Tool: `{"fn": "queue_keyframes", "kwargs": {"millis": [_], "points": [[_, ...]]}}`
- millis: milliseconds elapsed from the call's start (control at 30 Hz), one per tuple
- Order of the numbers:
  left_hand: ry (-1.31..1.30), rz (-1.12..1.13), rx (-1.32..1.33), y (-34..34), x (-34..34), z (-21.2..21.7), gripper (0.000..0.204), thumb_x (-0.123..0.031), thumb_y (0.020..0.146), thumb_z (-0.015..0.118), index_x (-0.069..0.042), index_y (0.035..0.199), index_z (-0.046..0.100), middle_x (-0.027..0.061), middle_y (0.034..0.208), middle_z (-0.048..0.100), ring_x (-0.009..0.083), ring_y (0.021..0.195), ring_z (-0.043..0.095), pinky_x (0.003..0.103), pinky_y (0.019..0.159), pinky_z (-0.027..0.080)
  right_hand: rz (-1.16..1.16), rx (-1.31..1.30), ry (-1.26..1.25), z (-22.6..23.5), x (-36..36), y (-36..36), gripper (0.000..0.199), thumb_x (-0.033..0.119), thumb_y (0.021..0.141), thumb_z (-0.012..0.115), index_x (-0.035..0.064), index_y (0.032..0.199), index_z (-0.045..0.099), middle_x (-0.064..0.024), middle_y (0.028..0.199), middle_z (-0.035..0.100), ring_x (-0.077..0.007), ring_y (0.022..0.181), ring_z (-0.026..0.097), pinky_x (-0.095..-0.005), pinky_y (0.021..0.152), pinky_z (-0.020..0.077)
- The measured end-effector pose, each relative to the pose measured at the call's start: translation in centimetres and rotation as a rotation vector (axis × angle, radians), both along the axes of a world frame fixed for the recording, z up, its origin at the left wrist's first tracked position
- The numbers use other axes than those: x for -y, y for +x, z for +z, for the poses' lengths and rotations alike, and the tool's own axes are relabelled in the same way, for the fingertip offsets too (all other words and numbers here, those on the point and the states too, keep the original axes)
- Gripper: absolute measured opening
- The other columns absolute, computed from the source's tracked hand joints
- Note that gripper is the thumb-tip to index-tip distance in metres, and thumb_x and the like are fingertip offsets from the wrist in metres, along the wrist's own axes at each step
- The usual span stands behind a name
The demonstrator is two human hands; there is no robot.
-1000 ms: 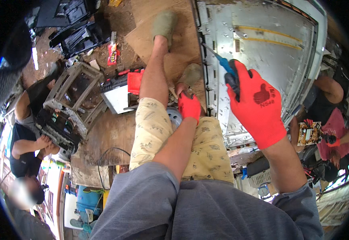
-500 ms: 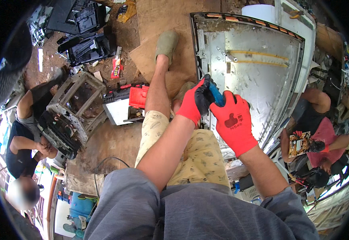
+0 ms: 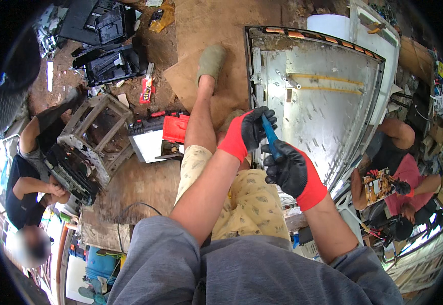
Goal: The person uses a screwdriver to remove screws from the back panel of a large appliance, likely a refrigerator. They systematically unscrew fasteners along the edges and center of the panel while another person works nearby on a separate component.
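Both of my hands wear red gloves with black palms and fingers, close together above my lap. A slim, tapered blue tool (image 3: 270, 133) slants between them; its exact kind is unclear. My left hand (image 3: 252, 132) closes its fingertips around the upper, thinner end. The lower end lies in my right hand (image 3: 291, 170), which is turned palm up with its fingers curled around it. Just beyond my hands, a large metal panel (image 3: 328, 112) with a black frame leans, its grey face dirty and speckled.
A red tray (image 3: 175, 127) lies beside my left leg, near a worn wooden stool frame (image 3: 97, 133). Black plastic casings (image 3: 110, 62) are heaped at the far left. One person sits at left; another at right holds a circuit board (image 3: 379, 187).
My right hand has rolled from back up to palm up and come lower, showing more of the blue tool. The left hand has shifted slightly down. The panel's top edge sits a little nearer.
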State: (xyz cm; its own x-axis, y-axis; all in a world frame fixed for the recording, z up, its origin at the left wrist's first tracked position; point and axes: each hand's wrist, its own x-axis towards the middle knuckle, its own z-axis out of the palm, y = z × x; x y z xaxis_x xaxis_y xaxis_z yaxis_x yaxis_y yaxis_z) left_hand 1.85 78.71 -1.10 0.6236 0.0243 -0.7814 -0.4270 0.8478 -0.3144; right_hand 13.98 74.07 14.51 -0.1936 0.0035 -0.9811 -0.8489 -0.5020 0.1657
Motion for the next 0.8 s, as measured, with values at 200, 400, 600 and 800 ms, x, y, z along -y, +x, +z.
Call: {"fn": "queue_keyframes", "kwargs": {"millis": [200, 400, 600, 800], "points": [[0.043, -0.111, -0.017, 0.0, -0.8, -1.4, 0.019, -0.024, 0.1, 0.056, -0.006, 0.102, 0.063, 0.0062, 0.093, 0.066, 0.0253, 0.087, 0.065, 0.039, 0.08, 0.055, 0.125, 0.086, 0.128, -0.2, -0.6, -0.7, 0.041, 0.042, 0.098, 0.057, 0.0042, 0.112, 0.066, -0.0096, 0.078, 0.066, -0.0206, 0.058, 0.062, -0.0349, 0.053, 0.0512], [-0.055, -0.042, 0.005, 0.6, -1.6, -0.8, 0.021, -0.025, 0.1, 0.056, -0.006, 0.102, 0.064, 0.0074, 0.094, 0.067, 0.0261, 0.088, 0.066, 0.039, 0.08, 0.055, -0.154, -0.223, 0.105, -1.8, -0.6, 0.7, 0.051, 0.051, 0.1, 0.049, 0.0057, 0.118, 0.066, -0.0111, 0.091, 0.071, -0.0222, 0.064, 0.066, -0.0356, 0.059, 0.055], [0.061, -0.162, -0.122, -0.2, -0.9, -3.0, 0.023, -0.024, 0.096, 0.062, -0.004, 0.106, 0.065, 0.0087, 0.097, 0.069, 0.0264, 0.091, 0.066, 0.04, 0.082, 0.056, -0.213, -0.262, 0.17, -4.1, -0.3, 0.4, 0.039, 0.039, 0.099, 0.054, 0.0043, 0.112, 0.066, -0.0107, 0.091, 0.073, -0.0227, 0.068, 0.069, -0.0382, 0.062, 0.0568], [-0.064, -0.11, -0.064, 0.8, -2.6, -0.9, 0.019, -0.023, 0.095, 0.063, -0.004, 0.095, 0.066, 0.0087, 0.088, 0.069, 0.0238, 0.081, 0.066, 0.038, 0.075, 0.056, -0.077, -0.175, 0.115, -4.6, -1.0, 1.1, 0.039, 0.042, 0.098, 0.056, 0.0057, 0.104, 0.067, -0.01, 0.085, 0.073, -0.0233, 0.065, 0.069, -0.0405, 0.063, 0.057]]}}
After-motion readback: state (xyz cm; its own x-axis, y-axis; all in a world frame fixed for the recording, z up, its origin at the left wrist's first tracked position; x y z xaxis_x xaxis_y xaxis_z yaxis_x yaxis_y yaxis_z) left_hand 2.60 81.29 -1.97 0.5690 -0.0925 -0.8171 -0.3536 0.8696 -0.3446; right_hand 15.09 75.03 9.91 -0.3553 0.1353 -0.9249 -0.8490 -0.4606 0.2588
